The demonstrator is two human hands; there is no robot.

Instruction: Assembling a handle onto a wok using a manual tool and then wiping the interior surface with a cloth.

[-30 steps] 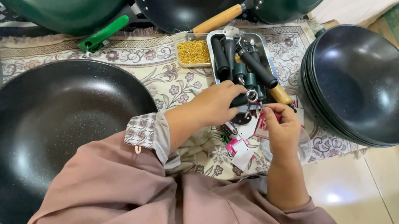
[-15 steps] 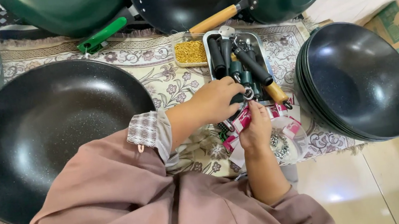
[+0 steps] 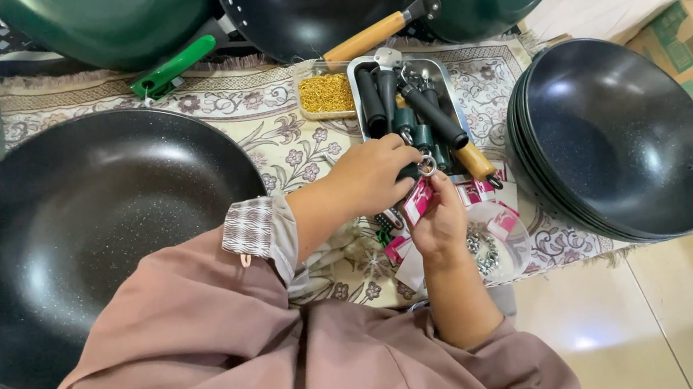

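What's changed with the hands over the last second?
The right hand moved left, up under the left hand, and now pinches a pink tag. The left hand stayed at the metal tray of black handles. The woks did not move.

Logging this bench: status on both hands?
Left hand closed on black handle at metal tray. Right hand pinching pink tag. Woks crowd both sides.

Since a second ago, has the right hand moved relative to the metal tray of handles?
Yes. The right hand, holding a pink tag, has shifted leftward, closer beneath the left hand at the metal tray.
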